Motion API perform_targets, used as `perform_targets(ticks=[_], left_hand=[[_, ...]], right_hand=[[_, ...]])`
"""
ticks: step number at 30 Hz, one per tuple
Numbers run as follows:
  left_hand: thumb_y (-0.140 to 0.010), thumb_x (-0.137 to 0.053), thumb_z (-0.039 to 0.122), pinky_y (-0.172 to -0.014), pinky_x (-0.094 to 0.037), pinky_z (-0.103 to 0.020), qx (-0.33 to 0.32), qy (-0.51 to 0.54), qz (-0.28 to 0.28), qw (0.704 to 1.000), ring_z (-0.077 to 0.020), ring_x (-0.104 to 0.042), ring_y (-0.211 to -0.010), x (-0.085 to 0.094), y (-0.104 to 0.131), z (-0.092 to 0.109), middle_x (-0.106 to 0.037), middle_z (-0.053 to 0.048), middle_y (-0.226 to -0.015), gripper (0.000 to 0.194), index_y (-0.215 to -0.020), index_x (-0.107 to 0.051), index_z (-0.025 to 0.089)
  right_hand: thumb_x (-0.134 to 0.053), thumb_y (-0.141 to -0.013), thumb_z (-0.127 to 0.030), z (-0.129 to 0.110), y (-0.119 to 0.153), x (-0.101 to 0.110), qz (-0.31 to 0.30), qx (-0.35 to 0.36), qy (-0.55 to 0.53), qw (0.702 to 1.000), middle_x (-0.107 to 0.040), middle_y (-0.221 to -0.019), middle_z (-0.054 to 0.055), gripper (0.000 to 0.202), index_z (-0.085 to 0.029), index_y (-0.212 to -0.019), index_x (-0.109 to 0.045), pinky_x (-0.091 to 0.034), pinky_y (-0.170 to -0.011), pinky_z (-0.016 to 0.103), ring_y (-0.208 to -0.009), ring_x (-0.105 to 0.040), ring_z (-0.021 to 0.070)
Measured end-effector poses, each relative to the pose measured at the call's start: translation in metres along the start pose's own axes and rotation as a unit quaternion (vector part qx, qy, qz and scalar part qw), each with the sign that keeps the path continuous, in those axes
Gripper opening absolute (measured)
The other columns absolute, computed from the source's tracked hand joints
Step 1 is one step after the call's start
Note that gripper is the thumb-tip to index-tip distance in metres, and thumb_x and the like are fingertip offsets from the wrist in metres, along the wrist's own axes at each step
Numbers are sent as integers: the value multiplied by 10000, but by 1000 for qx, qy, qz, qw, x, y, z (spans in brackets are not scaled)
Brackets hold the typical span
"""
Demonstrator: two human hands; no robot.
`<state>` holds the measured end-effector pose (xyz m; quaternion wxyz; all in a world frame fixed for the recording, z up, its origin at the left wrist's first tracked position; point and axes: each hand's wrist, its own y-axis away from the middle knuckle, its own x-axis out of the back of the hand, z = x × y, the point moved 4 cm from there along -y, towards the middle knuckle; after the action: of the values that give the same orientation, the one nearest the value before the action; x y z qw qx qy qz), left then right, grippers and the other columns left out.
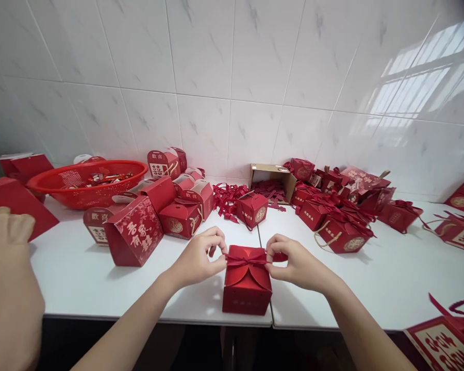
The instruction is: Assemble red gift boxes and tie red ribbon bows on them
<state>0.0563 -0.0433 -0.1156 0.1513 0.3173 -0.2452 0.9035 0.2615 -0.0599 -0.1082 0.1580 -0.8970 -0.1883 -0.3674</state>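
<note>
A red gift box (pixel 248 296) with petal-shaped closing flaps stands upright near the table's front edge. Across its top runs a dark red ribbon (pixel 248 260), crossed or knotted at the middle. My left hand (pixel 201 256) pinches the ribbon at the box's left side, thumb against fingers. On the opposite side my right hand (pixel 290 263) pinches the other part of the ribbon, and a ribbon end shows beyond its fingers. The ribbon looks pulled out sideways between both hands. Just behind stands another red box (pixel 251 210) with a gold round emblem.
A red plastic basket (pixel 88 178) holds small wrapped items at the left. Several red boxes (pixel 135 229) stand beside it. Loose ribbons (pixel 229 198) and an open cardboard box (pixel 272 175) lie behind. Ribboned boxes (pixel 344 232) crowd the right. Another person's hand (pixel 10 278) shows at far left.
</note>
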Motion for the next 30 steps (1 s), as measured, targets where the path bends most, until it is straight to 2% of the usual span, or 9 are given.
perform_targets(ticks=[2, 6, 7, 9, 11, 13, 19, 23, 30], left_hand=[[-672, -504, 149, -716, -437, -265, 19, 34, -25, 999, -149, -522, -785, 1, -2, 0, -557, -22, -877, 52, -653, -538, 183], [-730, -449, 207, -931, -416, -367, 61, 175, -79, 980, -226, -508, -1082, -8, -5, 0, -572, -64, -1153, 77, -663, -483, 190], [-750, -447, 219, -974, -387, -396, 60, 170, -85, 980, -238, -483, -1132, -9, -5, 0, -565, -62, -1199, 102, -656, -476, 190], [-788, -456, 238, -1044, -295, -471, 43, 83, -77, 993, -263, -417, -1205, -7, -4, -1, -569, -46, -1213, 161, -636, -480, 190], [-812, -476, 253, -1055, -214, -545, 24, -45, -54, 997, -293, -355, -1244, -3, -1, -2, -588, -31, -1161, 211, -612, -492, 188], [-810, -508, 247, -1041, -188, -575, 11, -124, -38, 991, -309, -322, -1257, 2, 2, -2, -599, -21, -1116, 215, -604, -505, 188], [-872, -494, 319, -1039, -294, -433, -40, -9, -48, 998, -231, -405, -1186, 5, 11, 3, -591, -22, -1139, 250, -654, -523, 200], [-852, -546, 354, -1037, -218, -513, -12, -98, -21, 995, -278, -348, -1220, 7, 15, -6, -591, -27, -1095, 264, -637, -563, 202], [-845, -554, 412, -988, -210, -555, -4, -173, 1, 985, -322, -321, -1225, 9, 27, -17, -574, -44, -1097, 303, -630, -612, 207]], right_hand=[[-565, -718, -150, 0, 3, 0, 18, 7, 19, 1000, -543, -899, 23, 80, -198, -671, -520, -438, -787, 308, -836, -538, 165], [-529, -752, -155, 3, 3, -5, 91, 17, 52, 994, -539, -1031, 56, 97, -202, -687, -476, -401, -899, 380, -1027, -506, 211], [-523, -761, -162, 4, 3, -6, 108, 19, 68, 992, -538, -1062, 63, 98, -202, -687, -473, -381, -922, 408, -1066, -492, 224], [-523, -761, -165, 5, 6, -7, 133, 25, 117, 984, -536, -1110, 73, 98, -202, -686, -472, -342, -944, 463, -1116, -468, 251], [-539, -740, -158, 4, 10, -6, 151, 38, 175, 972, -531, -1147, 83, 90, -202, -689, -479, -320, -935, 494, -1136, -452, 276], [-552, -714, -144, 3, 13, -6, 170, 52, 216, 960, -528, -1166, 93, 95, -202, -690, -481, -318, -913, 497, -1135, -447, 291], [-543, -687, -142, 6, 16, -10, 235, 43, 196, 951, -527, -1146, 88, 124, -213, -697, -442, -324, -902, 490, -1119, -457, 286], [-546, -637, -126, 11, 19, -11, 259, 38, 173, 950, -483, -1201, 92, 225, -231, -785, -412, -321, -916, 502, -1137, -438, 291], [-541, -638, -115, 11, 26, -16, 237, 35, 139, 961, -444, -1270, 91, 274, -245, -810, -371, -320, -924, 523, -1190, -410, 300]])
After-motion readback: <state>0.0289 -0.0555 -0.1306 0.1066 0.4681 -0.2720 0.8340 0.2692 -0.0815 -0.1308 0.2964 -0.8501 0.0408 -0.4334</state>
